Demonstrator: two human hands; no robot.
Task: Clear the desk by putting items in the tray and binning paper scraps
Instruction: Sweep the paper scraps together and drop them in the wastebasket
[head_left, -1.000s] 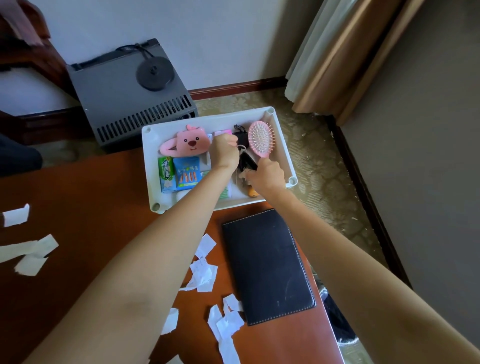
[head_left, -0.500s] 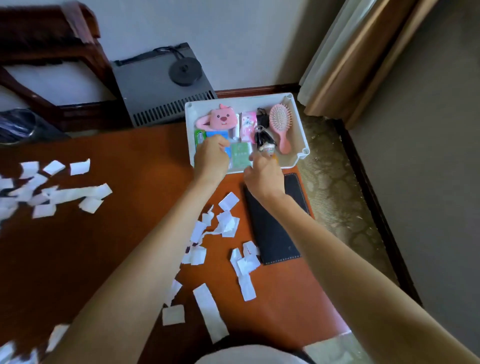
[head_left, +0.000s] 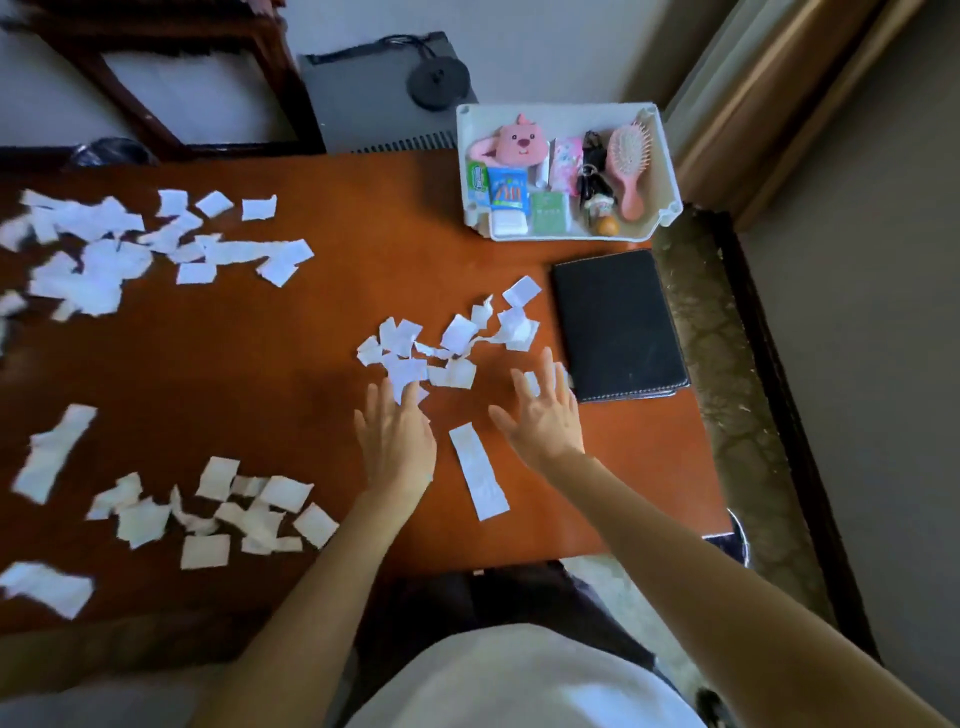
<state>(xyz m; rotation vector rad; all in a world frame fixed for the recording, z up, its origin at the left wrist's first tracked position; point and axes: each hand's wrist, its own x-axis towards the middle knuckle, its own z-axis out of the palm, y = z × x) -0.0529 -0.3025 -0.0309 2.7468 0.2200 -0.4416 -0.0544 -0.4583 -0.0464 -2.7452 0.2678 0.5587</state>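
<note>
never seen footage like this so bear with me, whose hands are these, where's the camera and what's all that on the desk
There is no machine here: these are a person's two bare hands, seen from a wide-angle camera worn on their head, looking down. The left hand and right hand are both open with fingers spread, holding nothing, over torn white paper scraps scattered on the reddish-brown wooden desk. Whether they touch the paper is unclear. At the far right corner sits a white plastic tray holding small items, including a pink hairbrush and a pink plush animal face. A black leather-look notebook lies flat on the desk near the tray, outside it.
</note>
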